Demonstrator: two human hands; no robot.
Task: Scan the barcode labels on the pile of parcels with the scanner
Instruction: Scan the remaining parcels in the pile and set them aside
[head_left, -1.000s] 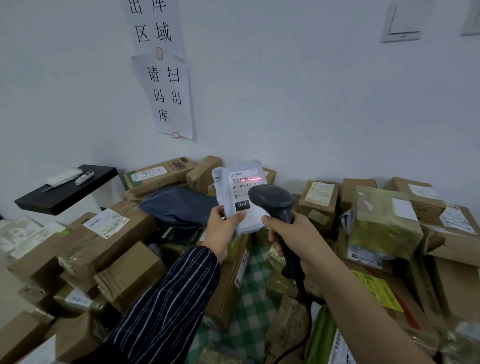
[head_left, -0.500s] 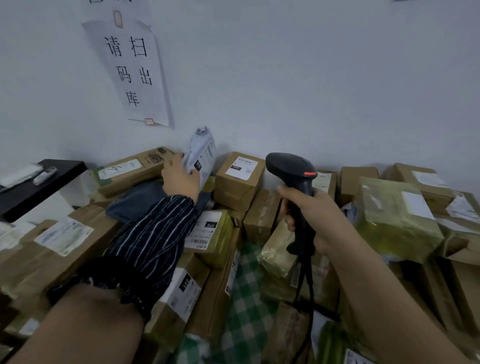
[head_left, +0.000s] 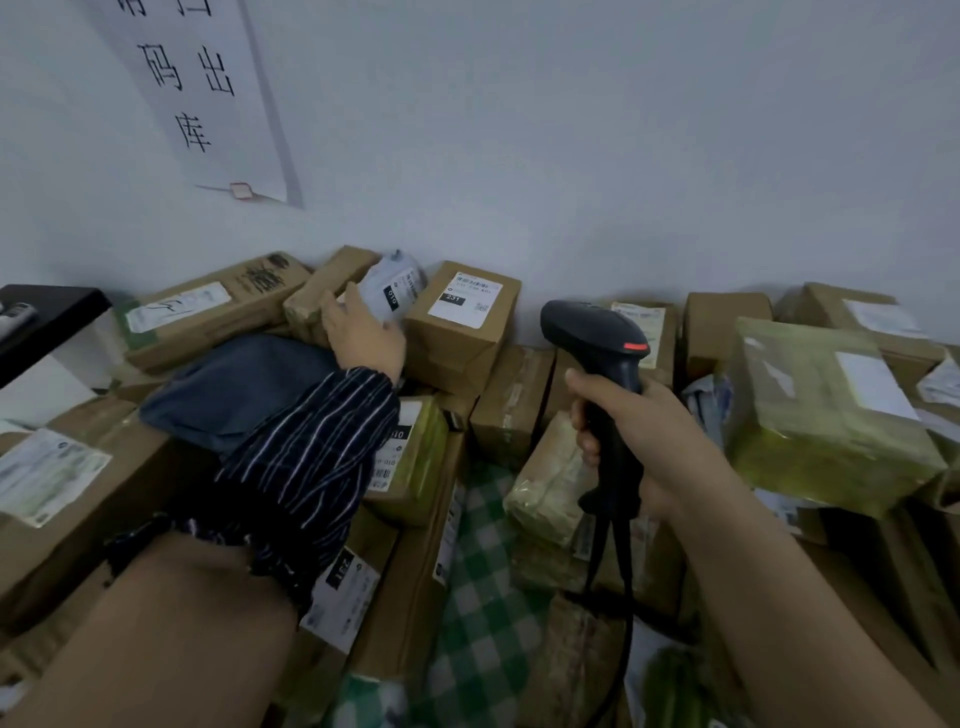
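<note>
A pile of brown cardboard parcels (head_left: 509, 405) with white barcode labels lies against the wall. My left hand (head_left: 361, 335) holds a small white soft parcel (head_left: 397, 288) at the back of the pile, wedged between a long box and a box labelled 231 (head_left: 462, 322). Its label, marked 010, faces right and up. My right hand (head_left: 644, 431) grips the handle of the black scanner (head_left: 592, 325), held upright over the middle of the pile. The scanner's head points left and no red beam shows. Its cable hangs down.
A dark blue bag (head_left: 234, 384) lies under my left sleeve. A large green-taped parcel (head_left: 826, 415) sits at the right. A green checked cloth (head_left: 483, 597) shows between boxes in front. A black shelf (head_left: 47, 317) juts out at the left, and a paper sign (head_left: 208, 93) hangs on the wall.
My left hand carried the white parcel away from the scanner, back and down onto the pile by the wall. The red scan line went out. The scanner shifted right.
</note>
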